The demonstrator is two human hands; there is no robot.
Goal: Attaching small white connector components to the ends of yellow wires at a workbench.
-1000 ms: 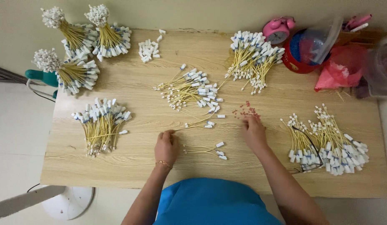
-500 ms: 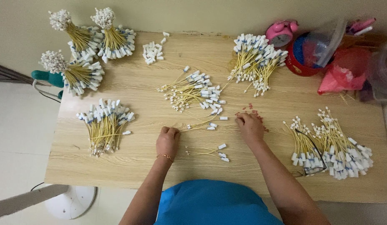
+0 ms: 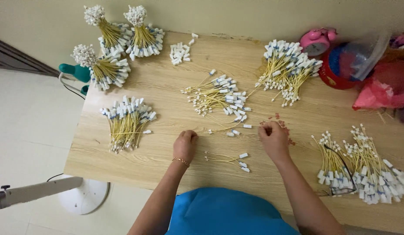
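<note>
My left hand (image 3: 185, 145) rests on the wooden table (image 3: 167, 165) as a loose fist, with nothing seen in it. My right hand (image 3: 274, 138) lies palm down, its fingertips pinched over small reddish-brown bits (image 3: 281, 123) scattered on the wood; whether it holds one is hidden. Between my hands lie a few thin yellow cables with white plugs (image 3: 230, 158). Just beyond them spreads a loose pile of the same cables (image 3: 219, 96), with a couple of strays (image 3: 230, 129) near my fingers.
More cable bundles lie at the left (image 3: 127, 122), back right (image 3: 288, 66) and right edge (image 3: 363, 167). Three tied bunches (image 3: 115, 43) stand at the back left, near loose white plugs (image 3: 180, 52). A pink alarm clock (image 3: 317, 41), red container (image 3: 341, 65) and red bag (image 3: 380, 89) crowd the back right.
My left hand slid forward and to the right, toward the stray cables. My right hand shifted slightly left over the reddish bits. The head camera moved, so the table sits lower in view.
</note>
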